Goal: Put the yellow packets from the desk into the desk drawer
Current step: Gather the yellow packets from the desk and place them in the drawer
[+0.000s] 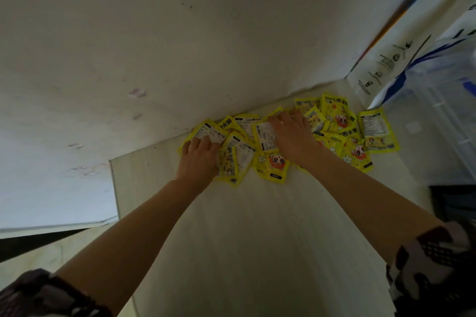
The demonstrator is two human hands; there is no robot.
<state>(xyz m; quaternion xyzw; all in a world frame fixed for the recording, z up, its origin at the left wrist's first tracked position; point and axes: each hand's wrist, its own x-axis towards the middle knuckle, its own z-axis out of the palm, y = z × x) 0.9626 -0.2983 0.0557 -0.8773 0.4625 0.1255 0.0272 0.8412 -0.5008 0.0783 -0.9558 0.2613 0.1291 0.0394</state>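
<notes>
Several yellow packets [334, 121] lie in a loose heap on the pale desk [257, 226], against the wall at its far edge. My left hand [201, 157] rests on the left end of the heap, fingers curled over the top of a packet [210, 134] with a white label. My right hand [291, 134] lies on the middle of the heap, fingers spread and bent over a packet [265, 136] that stands tilted up. More packets spread out to the right of my right hand. No drawer is in view.
A white wall [154, 46] rises right behind the packets. A printed white and blue plastic bag [401, 59] and a clear plastic container [443, 116] stand at the desk's right end. The desk's left edge [114, 188] drops off beside my left arm.
</notes>
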